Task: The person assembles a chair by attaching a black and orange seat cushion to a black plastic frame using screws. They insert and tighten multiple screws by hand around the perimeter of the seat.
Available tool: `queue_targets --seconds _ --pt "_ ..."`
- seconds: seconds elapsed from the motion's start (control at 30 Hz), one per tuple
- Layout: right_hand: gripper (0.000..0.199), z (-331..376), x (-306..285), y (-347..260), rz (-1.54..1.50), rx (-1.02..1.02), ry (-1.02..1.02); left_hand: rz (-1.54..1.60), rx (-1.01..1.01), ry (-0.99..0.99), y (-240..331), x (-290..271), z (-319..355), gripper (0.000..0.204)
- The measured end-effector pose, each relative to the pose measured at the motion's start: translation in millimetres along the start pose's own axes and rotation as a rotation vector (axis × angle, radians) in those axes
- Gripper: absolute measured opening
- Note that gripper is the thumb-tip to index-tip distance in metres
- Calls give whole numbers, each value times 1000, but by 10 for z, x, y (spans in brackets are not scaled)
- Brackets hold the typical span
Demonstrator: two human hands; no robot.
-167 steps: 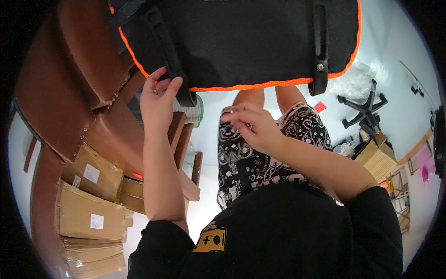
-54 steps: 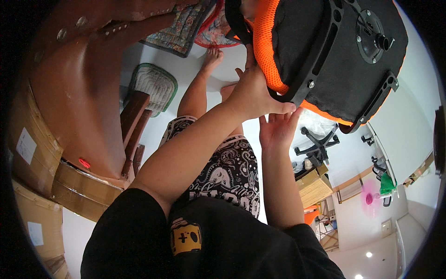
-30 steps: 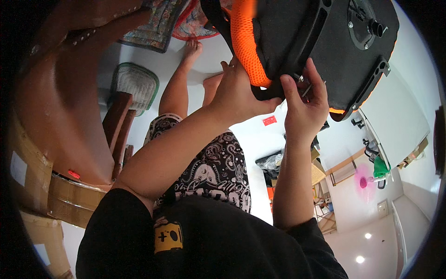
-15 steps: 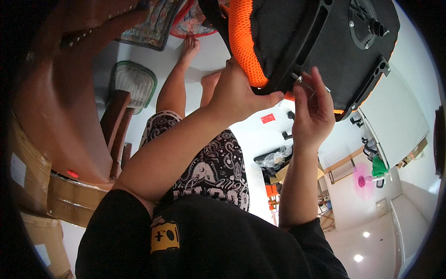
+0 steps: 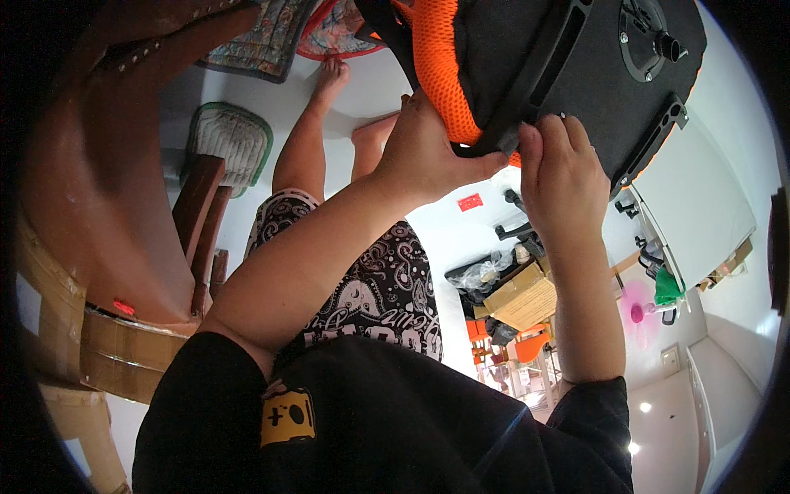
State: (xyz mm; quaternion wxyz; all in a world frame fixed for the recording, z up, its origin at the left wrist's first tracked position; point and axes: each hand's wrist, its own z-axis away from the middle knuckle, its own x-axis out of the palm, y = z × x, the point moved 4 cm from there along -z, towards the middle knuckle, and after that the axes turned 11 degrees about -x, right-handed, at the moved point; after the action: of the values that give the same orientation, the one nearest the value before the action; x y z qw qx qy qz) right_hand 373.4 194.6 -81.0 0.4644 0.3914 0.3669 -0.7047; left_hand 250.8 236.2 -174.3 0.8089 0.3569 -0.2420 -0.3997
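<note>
An upturned chair seat (image 5: 502, 49) with a black underside and orange mesh edge (image 5: 444, 74) fills the upper part of the view. Black slotted bars (image 5: 553, 62) run along its underside. My left hand (image 5: 432, 152) is closed around the near left corner, its thumb on the end of one bar. Beside that thumb my right hand (image 5: 568, 169) is curled against the underside. Its fingers close on a thin metal tool that looks like a hex key, mostly hidden; only tiny glints show. The bolt at the bar's end is hidden behind the fingers.
A round plate with a short tube (image 5: 668, 48) sticks out of the underside. Brown wooden furniture (image 5: 123, 198) and cardboard boxes (image 5: 123, 350) stand at the left. Below the seat are an open carton (image 5: 518, 296), clear plastic wrap (image 5: 485, 276) and a red packet (image 5: 470, 202) on the floor.
My right hand has turned and curled its fingers in over the bolt, its forearm swinging right. My left hand keeps its hold as the seat shifts slightly.
</note>
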Motion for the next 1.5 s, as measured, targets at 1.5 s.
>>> queue_targets --seconds 1.5 --pt "41 -46 122 -361 -172 141 -137 50 95 183 -225 -297 196 62"
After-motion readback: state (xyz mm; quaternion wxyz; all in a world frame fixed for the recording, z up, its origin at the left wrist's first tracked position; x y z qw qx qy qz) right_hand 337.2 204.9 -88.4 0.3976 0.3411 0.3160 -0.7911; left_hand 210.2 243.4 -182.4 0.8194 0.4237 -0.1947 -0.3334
